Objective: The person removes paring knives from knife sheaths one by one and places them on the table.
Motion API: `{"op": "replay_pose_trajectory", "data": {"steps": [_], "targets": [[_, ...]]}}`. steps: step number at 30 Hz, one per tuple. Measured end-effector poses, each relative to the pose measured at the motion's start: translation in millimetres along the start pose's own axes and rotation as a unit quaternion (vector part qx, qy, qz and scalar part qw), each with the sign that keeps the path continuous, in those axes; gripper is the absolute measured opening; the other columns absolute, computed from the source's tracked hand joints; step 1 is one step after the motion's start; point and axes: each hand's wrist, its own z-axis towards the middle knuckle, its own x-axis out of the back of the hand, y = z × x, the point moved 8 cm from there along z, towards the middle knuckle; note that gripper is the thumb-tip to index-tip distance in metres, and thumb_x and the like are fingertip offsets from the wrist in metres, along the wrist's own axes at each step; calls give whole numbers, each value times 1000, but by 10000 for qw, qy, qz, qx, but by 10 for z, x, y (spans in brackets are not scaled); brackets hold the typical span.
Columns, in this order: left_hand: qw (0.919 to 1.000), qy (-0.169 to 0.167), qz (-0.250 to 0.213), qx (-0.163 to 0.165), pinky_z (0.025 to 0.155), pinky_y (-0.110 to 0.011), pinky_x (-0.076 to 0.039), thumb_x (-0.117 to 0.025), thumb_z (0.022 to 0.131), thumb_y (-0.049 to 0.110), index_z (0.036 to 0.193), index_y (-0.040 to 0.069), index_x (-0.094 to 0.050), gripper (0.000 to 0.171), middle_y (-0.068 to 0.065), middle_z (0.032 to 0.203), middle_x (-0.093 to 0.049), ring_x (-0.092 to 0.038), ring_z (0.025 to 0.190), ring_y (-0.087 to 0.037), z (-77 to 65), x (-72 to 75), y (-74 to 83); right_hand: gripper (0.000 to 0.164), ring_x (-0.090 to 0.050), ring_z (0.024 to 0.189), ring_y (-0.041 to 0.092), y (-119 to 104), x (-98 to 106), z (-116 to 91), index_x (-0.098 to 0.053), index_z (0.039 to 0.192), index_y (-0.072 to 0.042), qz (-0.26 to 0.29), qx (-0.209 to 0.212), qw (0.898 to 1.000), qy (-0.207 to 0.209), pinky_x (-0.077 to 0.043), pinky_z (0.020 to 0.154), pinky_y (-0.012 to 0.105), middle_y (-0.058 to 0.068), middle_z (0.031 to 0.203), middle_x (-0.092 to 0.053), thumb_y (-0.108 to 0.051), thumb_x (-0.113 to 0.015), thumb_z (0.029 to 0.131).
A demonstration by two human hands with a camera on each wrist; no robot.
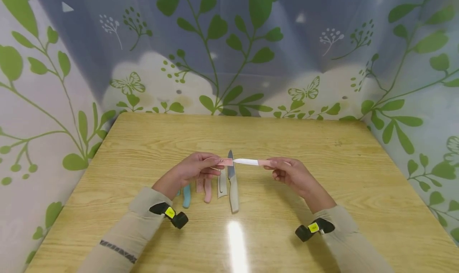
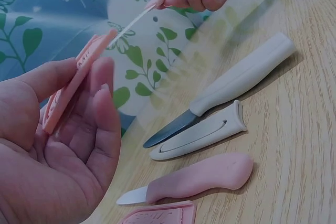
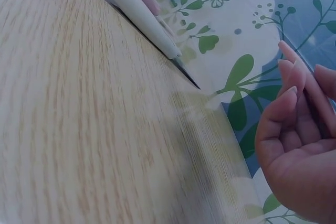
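Note:
In the head view my left hand (image 1: 195,167) pinches a pink knife sheath (image 1: 226,162) between thumb and fingers, its end pointing right. My right hand (image 1: 293,172) grips a small knife (image 1: 247,162) by its pink handle, the white blade pointing left. The blade's tip is right at the sheath's end, both held above the table. Below them lies a cream-handled knife (image 1: 234,195) with a dark blade, unsheathed. Beside it rests a cream sheath (image 2: 202,135). A short pink-handled knife (image 2: 199,179) with a white blade lies nearer my left hand, next to another pink sheath (image 2: 160,215).
A light blue handle (image 1: 187,196) lies left of the pink one, partly behind the left wrist. The wooden table (image 1: 322,145) reaches back to a curtain (image 1: 233,65) with green leaf prints. A bright light reflection crosses the table's front.

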Motion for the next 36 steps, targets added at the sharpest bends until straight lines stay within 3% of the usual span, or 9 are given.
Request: {"op": "replay_pose_trajectory", "data": {"steps": [4, 10, 15, 21, 31, 36], "targets": [[9999, 111, 96, 18, 64, -20, -51, -54, 99, 18, 115, 0, -62, 26, 5, 81, -67, -59, 66, -6, 2, 14, -1, 23, -56, 64, 8, 4, -1, 10, -72, 99, -13, 248, -13, 9997, -21, -48, 59, 19, -5, 84, -74, -21, -50, 100], [9995, 215, 229, 16, 55, -23, -37, -56, 97, 18, 100, 6, -67, 17, 4, 63, -52, -45, 57, -8, 15, 30, -9, 30, -54, 66, 9, -6, 14, 4, -71, 95, -12, 473, 64, 9989, -12, -48, 59, 20, -3, 80, -71, -21, -44, 103], [9983, 552, 192, 23, 50, -23, -35, -63, 93, 18, 108, 0, -67, 25, 5, 53, -45, -42, 50, -9, 12, 70, -6, 27, -54, 66, 9, 14, 38, 9, -70, 97, -11, 610, -15, 9979, 206, -47, 57, 19, -2, 81, -70, -19, -45, 102], [9942, 1073, 80, -66, 52, -21, -39, -66, 90, 16, 111, -2, -63, 29, 3, 59, -47, -42, 53, -9, 10, 146, 26, 16, -59, 69, 11, 5, -4, 20, -64, 105, -11, 999, -100, 9941, 414, -51, 59, 18, 3, 89, -72, -13, -50, 100], [9933, 1097, -363, -5, 61, -24, -44, -62, 93, 14, 109, 3, -61, 19, 2, 60, -47, -44, 56, -11, 21, 129, 16, 19, -67, 81, 14, -73, -285, 25, -65, 107, -12, 1377, 357, 9898, 74, -56, 69, 23, 3, 99, -72, -3, -52, 97], [9933, 861, -746, -170, 71, -24, -50, -59, 94, 9, 96, 6, -60, 4, 1, 78, -60, -58, 71, -14, 46, 91, 21, 23, -69, 81, 17, -115, -351, 12, -57, 115, -7, 1539, 504, 9868, 90, -58, 71, 25, 4, 100, -72, 3, -51, 96]]}}
